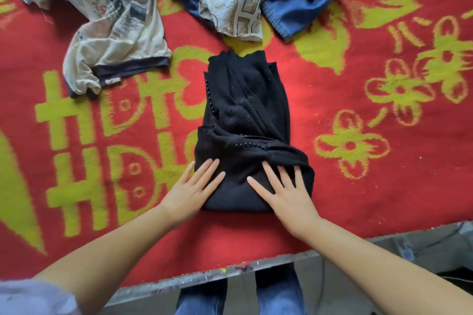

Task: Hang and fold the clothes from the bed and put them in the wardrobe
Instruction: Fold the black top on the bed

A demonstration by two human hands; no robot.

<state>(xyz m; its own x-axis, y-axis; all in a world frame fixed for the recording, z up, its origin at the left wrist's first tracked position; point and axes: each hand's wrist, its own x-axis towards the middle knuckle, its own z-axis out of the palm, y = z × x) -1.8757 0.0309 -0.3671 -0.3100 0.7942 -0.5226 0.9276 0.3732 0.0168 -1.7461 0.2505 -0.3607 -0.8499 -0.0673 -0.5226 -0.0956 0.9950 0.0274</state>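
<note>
1. Fingers [213,165] of the left hand [193,188] lie straight and slightly spread, flat on the near left corner of the black garment [245,120]; they grip nothing.
2. Fingers of the right hand [284,188] are also straight and fanned, pressing flat on the near right part of the same garment, beside a bunched roll of cloth at its right edge. Nothing is pinched.
3. Judged from this, the step in hand is smoothing and flattening a fold. To do it well, press from the middle outward, even out the bunched right edge, and square the near fold before taking the next one.
4. The garment sits half folded in the middle of the bed [358,186], near its front edge, with a line of small beads showing across it. Its far end is uneven and needs straightening.
5. Farther off lie a beige shirt [115,33], a printed cloth [233,0] and blue jeans [302,10], all loose and unfolded, well apart from the hands.
6. No wardrobe is in view, so most of the task seems left.
</note>
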